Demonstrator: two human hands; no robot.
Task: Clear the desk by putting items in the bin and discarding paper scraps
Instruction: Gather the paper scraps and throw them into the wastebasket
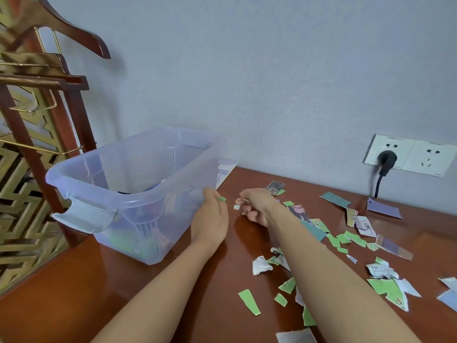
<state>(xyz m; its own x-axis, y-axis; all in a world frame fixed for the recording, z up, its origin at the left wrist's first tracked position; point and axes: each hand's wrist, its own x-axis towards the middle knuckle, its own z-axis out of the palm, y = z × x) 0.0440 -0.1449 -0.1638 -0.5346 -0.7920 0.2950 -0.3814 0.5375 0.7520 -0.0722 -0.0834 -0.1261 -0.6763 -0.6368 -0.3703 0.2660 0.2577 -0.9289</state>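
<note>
Desk-clearing at an intermediate stage, judged from the present layout. One translucent plastic bin stands on the left part of the bench. Dark and coloured items show blurred through its walls, too indistinct to count, so the binning of items appears largely done. One printed sheet lies behind the bin against the wall, partly hidden. Two hands work just right of the bin. The left hand is beside the bin's near right corner, its fingers pinching one small green scrap. The right hand has its fingers curled, with a paper sliver showing at the fingertips; whether more lies inside the palm cannot be told. One pale scrap lies on the bench between the two hands. Discarding is far from finished: loose paper scraps are spread over the right half of the bench, well over twenty in all and roughly half of them green, with some hidden under the right forearm. Also visible are two wall socket plates, one black plug and one wooden stand.
</note>
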